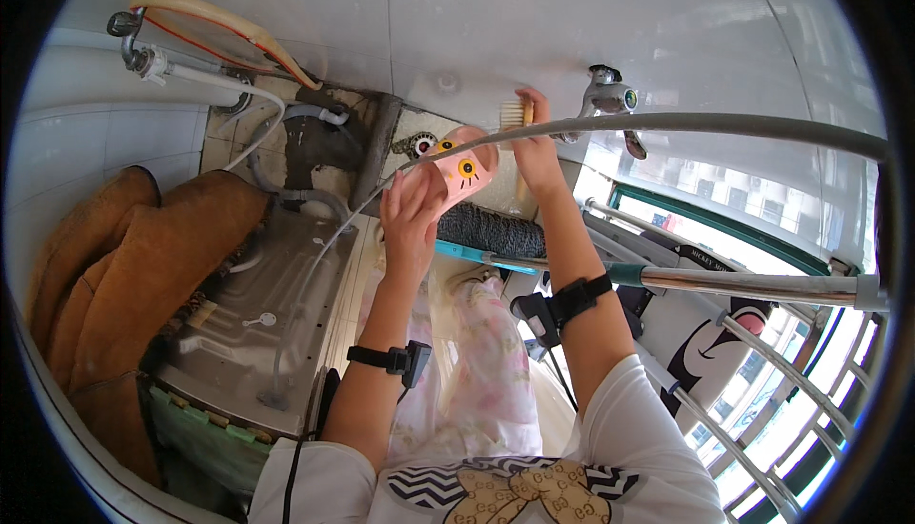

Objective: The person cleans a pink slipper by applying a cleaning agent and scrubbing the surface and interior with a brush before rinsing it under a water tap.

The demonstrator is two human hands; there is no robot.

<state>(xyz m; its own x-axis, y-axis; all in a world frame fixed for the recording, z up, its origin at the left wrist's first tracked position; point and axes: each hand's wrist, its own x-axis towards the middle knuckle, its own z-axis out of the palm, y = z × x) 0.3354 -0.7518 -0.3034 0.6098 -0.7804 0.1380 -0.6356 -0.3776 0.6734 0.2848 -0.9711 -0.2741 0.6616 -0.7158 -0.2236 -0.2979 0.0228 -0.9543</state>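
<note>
A pink slipper [477,179] with yellow cartoon eyes and drawn whiskers is in my left hand [411,213]. My left fingers lie over its heel end. My right hand [532,148] grips a wooden scrubbing brush [513,115], its pale bristles facing left towards the slipper, with a gap between them. The brush's handle runs down behind my right hand. Beyond the slipper, a dark patterned item with a big eye [422,145] lies on the floor, partly hidden. A grey hose-like tube [643,123] crosses in front of the slipper and my right wrist.
A metal tap [607,98] juts from the tiled wall at right. At left stands a metal-panelled appliance [243,349] with a brown cover [150,274]. A teal-edged dark mop-like thing [493,231] and a steel pole [743,284] lie below the slipper. Railings [779,367] line the right.
</note>
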